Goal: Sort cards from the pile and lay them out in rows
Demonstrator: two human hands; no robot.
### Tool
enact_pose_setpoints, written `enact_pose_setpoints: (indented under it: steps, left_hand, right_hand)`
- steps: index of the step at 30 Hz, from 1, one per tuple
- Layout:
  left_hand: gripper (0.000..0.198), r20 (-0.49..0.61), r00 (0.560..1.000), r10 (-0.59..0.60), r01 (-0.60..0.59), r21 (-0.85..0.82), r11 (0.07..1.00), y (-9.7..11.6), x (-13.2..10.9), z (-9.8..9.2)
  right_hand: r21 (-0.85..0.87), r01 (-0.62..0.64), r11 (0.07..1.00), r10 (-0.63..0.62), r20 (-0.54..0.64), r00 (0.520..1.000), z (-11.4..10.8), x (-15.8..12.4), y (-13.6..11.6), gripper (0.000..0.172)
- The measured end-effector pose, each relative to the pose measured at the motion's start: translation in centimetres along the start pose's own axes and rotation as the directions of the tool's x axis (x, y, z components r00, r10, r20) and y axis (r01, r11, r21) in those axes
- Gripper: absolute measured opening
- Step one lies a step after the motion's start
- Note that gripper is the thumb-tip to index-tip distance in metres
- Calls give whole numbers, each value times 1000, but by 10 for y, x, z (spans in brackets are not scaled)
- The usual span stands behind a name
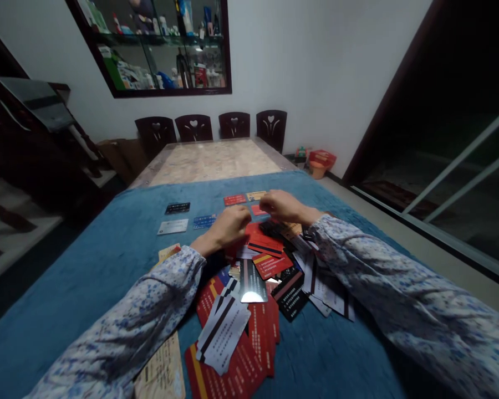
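Observation:
My left hand (233, 226) is closed, its fingers curled over the far edge of a loose pile of plastic cards. Whatever its fingertips hold is hidden from me. Just to the right and a little farther off, my right hand (283, 206) is closed, fingertips at the edge of a small red card (258, 210). Beneath and in front of both hands, the pile mixes an orange-red striped card (266, 242), a grey card (253, 281), a black card (290, 293), white striped cards (225, 335) and red cards (228, 372).
Apart from the pile, a black card (177, 208), a white card (173, 226), a blue card (203, 221), a red card (234, 199) and a yellow card (255, 195) lie on the blue cloth (108, 260). Several dark chairs (193, 128) stand beyond the table.

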State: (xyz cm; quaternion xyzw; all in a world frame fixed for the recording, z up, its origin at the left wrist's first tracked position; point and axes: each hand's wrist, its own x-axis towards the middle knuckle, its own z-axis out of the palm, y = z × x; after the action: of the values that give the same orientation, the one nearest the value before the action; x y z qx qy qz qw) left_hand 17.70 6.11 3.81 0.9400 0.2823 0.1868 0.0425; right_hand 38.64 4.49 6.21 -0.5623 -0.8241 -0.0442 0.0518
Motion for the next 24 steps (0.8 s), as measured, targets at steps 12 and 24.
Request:
enact_pose_setpoints:
  steps: [12, 24]
  left_hand:
    - [15, 25, 996, 89, -85, -108, 990, 5, -5, 13]
    - [18, 279, 932, 231, -159, -258, 953, 3, -10, 3]
  right_hand:
    - [51, 46, 998, -43, -55, 998, 21, -50, 21, 19]
    - [207, 225, 952, -218, -54, 974, 18, -70, 1, 18]
